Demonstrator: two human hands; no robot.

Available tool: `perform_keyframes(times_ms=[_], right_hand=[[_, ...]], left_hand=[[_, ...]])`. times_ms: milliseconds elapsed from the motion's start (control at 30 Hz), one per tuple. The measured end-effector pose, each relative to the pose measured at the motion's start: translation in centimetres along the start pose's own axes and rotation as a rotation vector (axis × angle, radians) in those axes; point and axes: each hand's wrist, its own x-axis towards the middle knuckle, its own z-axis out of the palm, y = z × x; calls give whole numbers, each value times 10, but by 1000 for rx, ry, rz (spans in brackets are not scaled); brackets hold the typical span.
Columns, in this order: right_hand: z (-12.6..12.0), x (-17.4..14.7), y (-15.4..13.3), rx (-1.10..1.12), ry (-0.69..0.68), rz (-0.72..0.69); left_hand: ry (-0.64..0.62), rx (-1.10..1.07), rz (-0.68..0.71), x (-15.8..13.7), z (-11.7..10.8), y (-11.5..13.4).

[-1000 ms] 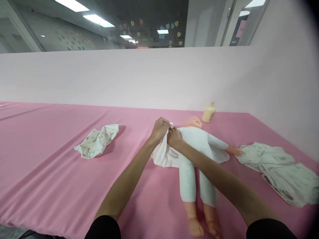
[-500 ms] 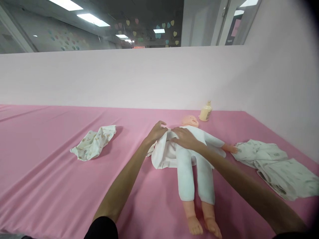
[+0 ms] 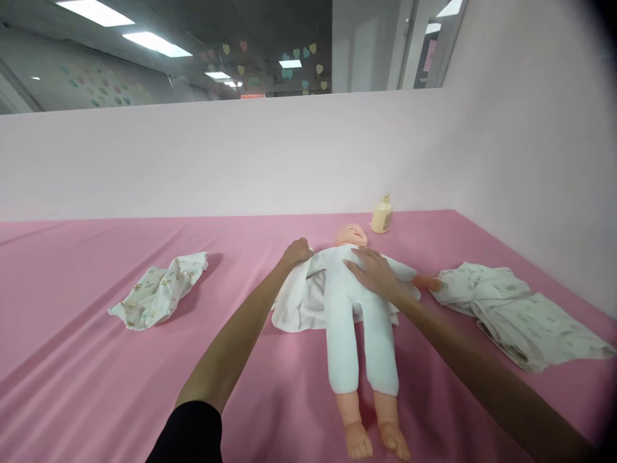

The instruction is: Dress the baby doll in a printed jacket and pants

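A baby doll with a white cloth body lies on its back, head away from me and bare feet towards me. Under its trunk a white baby shirt is spread out on both sides. My left hand is closed on white fabric of this shirt, at the end of the doll's outstretched arm on the left. Whether the doll's hand is also in that grip is hidden. My right hand lies on the doll's chest, fingers stretched out. The doll's other arm points right, its hand touching folded clothes.
A printed baby garment lies crumpled on the left of the pink padded surface. Behind the doll's head a yellowish pump bottle stands near the white wall. A window runs above this wall.
My right hand has moved from the shirt's left side onto the doll's chest. My left hand has closed on the fabric. The whole view has shifted slightly.
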Motion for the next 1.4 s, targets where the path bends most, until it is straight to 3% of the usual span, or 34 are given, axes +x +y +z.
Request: perform_keyframes(times_ms=[233,400,900,1167,1300,1400], right_hand=[[5,-1,5,21,37,-51],[3,0,4,-1,10,-35],[3,-1,4,7,-16,-15],[-1,-3,5,-36,-5,-40],[-8,15,-7,-114,-107,-85],[-8,42,-28,-194,-308,-226]], left_hand=[[82,25,180,30,23,46],[61,20,251,38,33,60],[16,78,166,41,23,38],[38,35,8,47,13,25],[-11,9,-42,47,6,18],[-29,-27,-56,49,3,16]])
